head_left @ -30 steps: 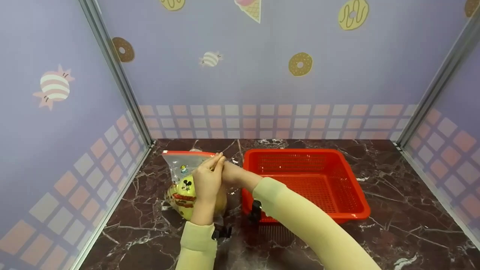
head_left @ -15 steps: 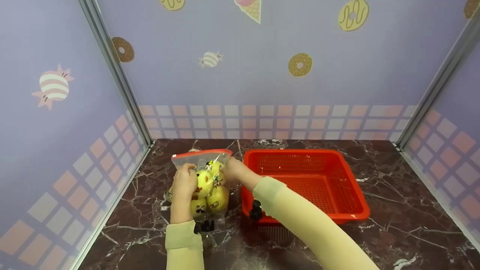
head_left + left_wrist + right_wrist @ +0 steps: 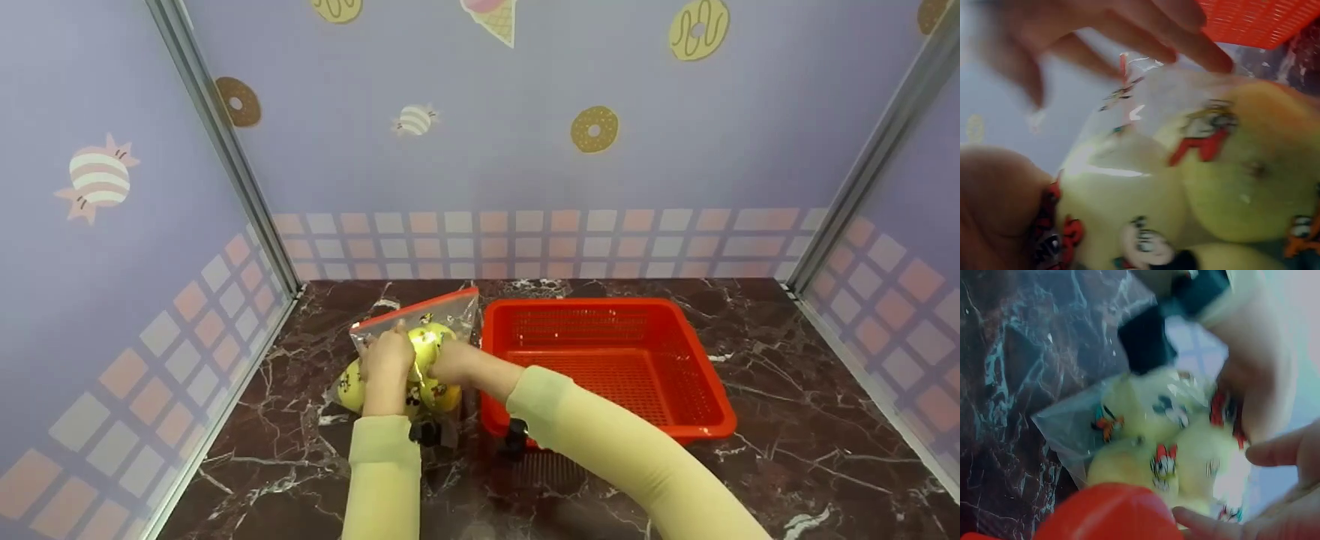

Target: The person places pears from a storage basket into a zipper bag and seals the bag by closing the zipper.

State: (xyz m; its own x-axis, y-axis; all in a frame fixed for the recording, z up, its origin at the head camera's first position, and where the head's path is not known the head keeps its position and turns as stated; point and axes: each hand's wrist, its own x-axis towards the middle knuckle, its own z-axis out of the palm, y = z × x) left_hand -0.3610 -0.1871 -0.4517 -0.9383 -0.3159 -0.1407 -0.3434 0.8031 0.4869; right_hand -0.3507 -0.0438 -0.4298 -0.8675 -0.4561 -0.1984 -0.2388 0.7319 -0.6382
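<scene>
- Clear plastic zip bag (image 3: pixel 411 346) with a red seal strip, standing on the dark marble tabletop (image 3: pixel 787 420) just left of the red basket (image 3: pixel 697 390), close to but seemingly not touching its left wall.
- Gripped from both sides: left hand (image 3: pixel 385 361) curled round the bag's left face, right hand (image 3: pixel 450 363) pressed and curled on its right face, next to the basket's near-left corner.
- Packed with yellow cartoon-printed balls (image 3: pixel 429 342); four or so countable through the film, exact number uncertain behind the hands and blur.
- Step in hand, by judgement: steadying and handling the filled bag, top strip tilted up toward the basket.
- Next move, as a guess: a firm two-sided hold, since loose round contents shift and slippery film gives.
- Count: one bag, one basket, two hands, roughly four balls.
- Basket interior: nothing visible inside.
</scene>
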